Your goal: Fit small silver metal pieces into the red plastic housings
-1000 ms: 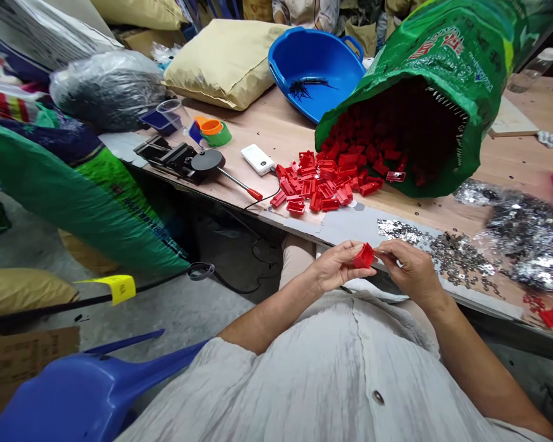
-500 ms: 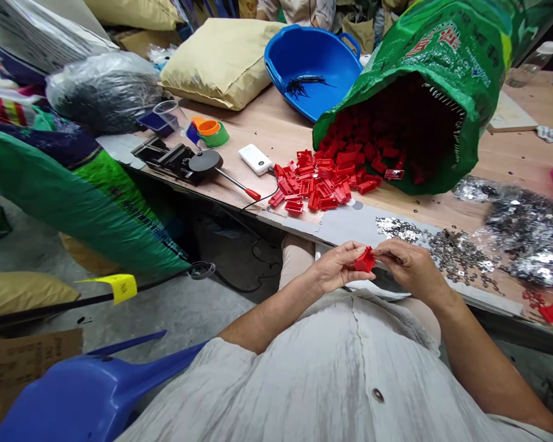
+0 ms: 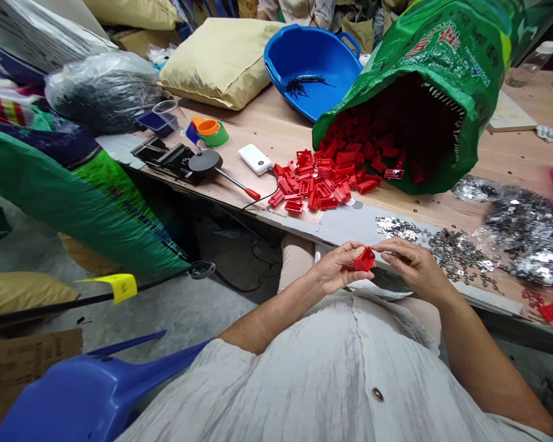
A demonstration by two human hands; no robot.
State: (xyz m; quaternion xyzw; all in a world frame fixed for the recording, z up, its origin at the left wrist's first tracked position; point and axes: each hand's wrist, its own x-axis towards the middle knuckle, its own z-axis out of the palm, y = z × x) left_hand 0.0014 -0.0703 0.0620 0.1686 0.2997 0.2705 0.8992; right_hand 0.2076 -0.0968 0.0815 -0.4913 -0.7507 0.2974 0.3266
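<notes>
Left hand [image 3: 336, 270] pinches a small red plastic piece [image 3: 364, 259] just below the table [image 3: 276, 132] edge, above the lap. Right hand [image 3: 412, 265] closes fingertips on the piece's other side (anything held there is too small to tell). Red pieces [image 3: 317, 181] spill from a green sack [image 3: 424, 73] on the table; metal bits [image 3: 461, 255] lie right of them.

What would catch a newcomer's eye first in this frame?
A big green woven sack lies on its side at the far right of the wooden table, spilling a heap of red plastic pieces. Nearer, over the lap, the left hand grips one small red plastic piece while the right hand touches its edge, beside scattered shiny metal bits.
</notes>
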